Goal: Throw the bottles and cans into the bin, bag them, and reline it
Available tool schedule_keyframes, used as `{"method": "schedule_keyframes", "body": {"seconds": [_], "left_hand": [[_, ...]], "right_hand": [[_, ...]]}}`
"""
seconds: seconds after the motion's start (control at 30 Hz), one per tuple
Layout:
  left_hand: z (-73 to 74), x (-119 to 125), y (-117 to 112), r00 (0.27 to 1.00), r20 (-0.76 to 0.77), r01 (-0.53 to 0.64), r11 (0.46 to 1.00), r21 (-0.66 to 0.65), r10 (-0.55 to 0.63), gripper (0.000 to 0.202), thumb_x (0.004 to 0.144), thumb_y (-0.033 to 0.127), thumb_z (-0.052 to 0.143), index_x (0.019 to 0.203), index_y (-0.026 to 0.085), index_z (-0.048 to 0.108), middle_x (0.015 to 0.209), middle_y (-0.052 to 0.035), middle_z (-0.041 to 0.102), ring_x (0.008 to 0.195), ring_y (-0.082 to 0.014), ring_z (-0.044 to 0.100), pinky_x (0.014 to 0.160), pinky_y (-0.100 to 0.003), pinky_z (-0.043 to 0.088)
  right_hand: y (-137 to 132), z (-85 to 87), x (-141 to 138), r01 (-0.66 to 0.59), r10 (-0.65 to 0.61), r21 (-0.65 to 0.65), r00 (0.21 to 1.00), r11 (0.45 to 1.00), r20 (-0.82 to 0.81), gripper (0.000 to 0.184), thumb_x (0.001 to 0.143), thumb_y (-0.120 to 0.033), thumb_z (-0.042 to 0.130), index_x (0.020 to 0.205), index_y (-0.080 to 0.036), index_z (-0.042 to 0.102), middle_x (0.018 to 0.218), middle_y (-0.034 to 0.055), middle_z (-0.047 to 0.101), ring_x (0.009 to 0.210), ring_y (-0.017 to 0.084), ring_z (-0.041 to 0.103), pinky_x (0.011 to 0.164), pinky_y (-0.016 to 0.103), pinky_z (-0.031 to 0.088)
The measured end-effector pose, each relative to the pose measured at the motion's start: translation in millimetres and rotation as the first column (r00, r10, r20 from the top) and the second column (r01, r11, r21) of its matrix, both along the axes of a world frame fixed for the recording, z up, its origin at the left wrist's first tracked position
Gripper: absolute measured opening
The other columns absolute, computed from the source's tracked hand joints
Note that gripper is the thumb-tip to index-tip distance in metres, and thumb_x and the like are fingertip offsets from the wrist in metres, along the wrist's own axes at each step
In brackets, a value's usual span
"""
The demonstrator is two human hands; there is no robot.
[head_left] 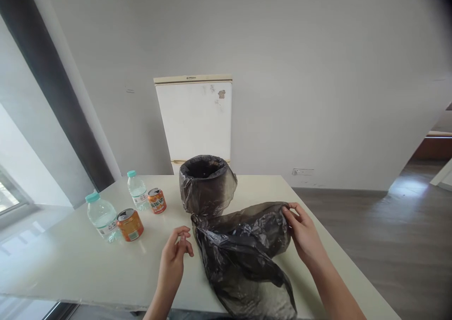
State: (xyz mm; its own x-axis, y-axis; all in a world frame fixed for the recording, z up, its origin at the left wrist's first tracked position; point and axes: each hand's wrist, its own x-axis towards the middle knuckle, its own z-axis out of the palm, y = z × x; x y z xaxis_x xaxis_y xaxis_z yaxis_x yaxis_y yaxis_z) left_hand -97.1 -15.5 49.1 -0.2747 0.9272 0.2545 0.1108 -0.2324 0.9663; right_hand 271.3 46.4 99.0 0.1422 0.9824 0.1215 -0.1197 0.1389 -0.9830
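A loose black plastic bag (243,249) lies crumpled on the cream table (70,259), reaching over its near edge. My right hand (303,233) pinches the bag's right edge, fingers closed on the plastic. My left hand (174,256) hovers just left of the bag, fingers apart and slightly curled, holding nothing. Behind the bag stands a small bin (206,183) lined with another black bag folded over its rim.
At the left of the table stand two water bottles (102,216) (137,190) and two orange drink cans (130,224) (157,200). A white fridge (195,120) stands against the wall behind. Wooden floor stretches to the right.
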Motion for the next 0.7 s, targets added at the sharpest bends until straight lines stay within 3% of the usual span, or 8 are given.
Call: {"method": "schedule_keyframes", "body": {"seconds": [0.1, 0.2, 0.27, 0.37, 0.47, 0.57, 0.63, 0.7], "left_hand": [[-1.3, 19, -16, 0.998, 0.015, 0.059, 0.994, -0.091, -0.058, 0.063, 0.094, 0.073, 0.058, 0.136, 0.026, 0.061, 0.119, -0.0114, 0.074, 0.092, -0.0266, 0.073, 0.079, -0.038, 0.060], [-3.8, 42, -33, 0.997, 0.003, 0.083, 0.992, -0.098, -0.083, 0.068, 0.097, 0.071, 0.054, 0.152, 0.031, 0.053, 0.144, -0.0109, 0.066, 0.131, -0.0316, 0.064, 0.102, -0.040, 0.056], [-4.6, 51, -38, 0.995, 0.012, 0.100, 0.990, -0.097, -0.099, 0.068, 0.098, 0.068, 0.056, 0.154, 0.031, 0.049, 0.134, -0.0101, 0.070, 0.124, -0.0303, 0.067, 0.099, -0.039, 0.056], [-2.1, 51, -33, 0.988, -0.043, 0.146, 0.983, -0.110, -0.152, 0.053, 0.093, 0.060, 0.069, 0.133, 0.025, 0.063, 0.108, -0.0069, 0.073, 0.096, -0.0255, 0.070, 0.085, -0.033, 0.056], [2.9, 41, -24, 0.994, -0.073, 0.080, 0.996, -0.045, -0.083, 0.037, 0.093, 0.055, 0.070, 0.112, 0.023, 0.069, 0.109, -0.0073, 0.072, 0.100, -0.0261, 0.068, 0.088, -0.032, 0.055], [5.7, 31, -20, 0.998, -0.054, 0.012, 1.000, -0.008, -0.013, 0.033, 0.094, 0.052, 0.068, 0.112, 0.024, 0.069, 0.112, -0.0076, 0.073, 0.108, -0.0279, 0.068, 0.093, -0.034, 0.054], [5.2, 25, -18, 0.998, -0.052, -0.028, 1.000, 0.010, 0.028, 0.032, 0.094, 0.051, 0.067, 0.113, 0.025, 0.068, 0.116, -0.0078, 0.073, 0.116, -0.0289, 0.066, 0.099, -0.036, 0.052], [2.9, 20, -17, 0.996, -0.061, -0.066, 0.998, 0.017, 0.067, 0.033, 0.093, 0.051, 0.068, 0.114, 0.025, 0.069, 0.121, -0.0081, 0.072, 0.123, -0.0302, 0.064, 0.107, -0.039, 0.048]], "right_hand": [[-9, 3.6, -6, -0.242, 0.243, -0.018, 0.968, 0.970, 0.066, 0.056, 0.083, -0.074, 0.074, 0.116, -0.028, 0.076, 0.119, 0.0107, 0.077, 0.110, 0.031, 0.069, 0.095, 0.043, 0.055], [-18, -3.8, -18, -0.421, 0.419, -0.049, 0.907, 0.906, -0.034, 0.071, 0.092, -0.083, 0.051, 0.127, -0.027, 0.075, 0.131, 0.0154, 0.074, 0.122, 0.037, 0.067, 0.102, 0.054, 0.052], [-21, -13.1, -26, -0.322, 0.320, -0.053, 0.946, 0.945, -0.049, 0.068, 0.092, -0.080, 0.054, 0.134, -0.028, 0.071, 0.136, 0.0148, 0.072, 0.126, 0.038, 0.065, 0.106, 0.056, 0.051], [-23, -24.1, -35, -0.156, 0.164, -0.068, 0.976, 0.985, 0.140, 0.067, 0.079, -0.064, 0.082, 0.134, -0.029, 0.071, 0.144, 0.0141, 0.068, 0.132, 0.039, 0.060, 0.111, 0.057, 0.048], [-29, -21.4, -38, -0.333, 0.332, -0.035, 0.914, 0.942, 0.233, 0.047, 0.075, -0.050, 0.088, 0.115, -0.026, 0.079, 0.125, 0.0135, 0.076, 0.116, 0.035, 0.066, 0.100, 0.051, 0.054], [-31, -9.5, -38, -0.391, 0.393, -0.042, 0.917, 0.920, 0.075, 0.025, 0.084, -0.045, 0.081, 0.097, -0.024, 0.078, 0.090, 0.0059, 0.076, 0.083, 0.025, 0.067, 0.073, 0.037, 0.055], [-29, -3.7, -35, -0.240, 0.234, -0.077, 0.969, 0.968, -0.074, 0.031, 0.089, -0.051, 0.074, 0.107, -0.026, 0.074, 0.083, 0.0022, 0.073, 0.075, 0.022, 0.064, 0.066, 0.033, 0.051], [-28, -2.5, -31, -0.058, 0.042, -0.107, 0.988, 0.993, -0.145, 0.043, 0.091, -0.058, 0.071, 0.125, -0.032, 0.065, 0.098, 0.0024, 0.077, 0.086, 0.025, 0.068, 0.071, 0.034, 0.055]]}}
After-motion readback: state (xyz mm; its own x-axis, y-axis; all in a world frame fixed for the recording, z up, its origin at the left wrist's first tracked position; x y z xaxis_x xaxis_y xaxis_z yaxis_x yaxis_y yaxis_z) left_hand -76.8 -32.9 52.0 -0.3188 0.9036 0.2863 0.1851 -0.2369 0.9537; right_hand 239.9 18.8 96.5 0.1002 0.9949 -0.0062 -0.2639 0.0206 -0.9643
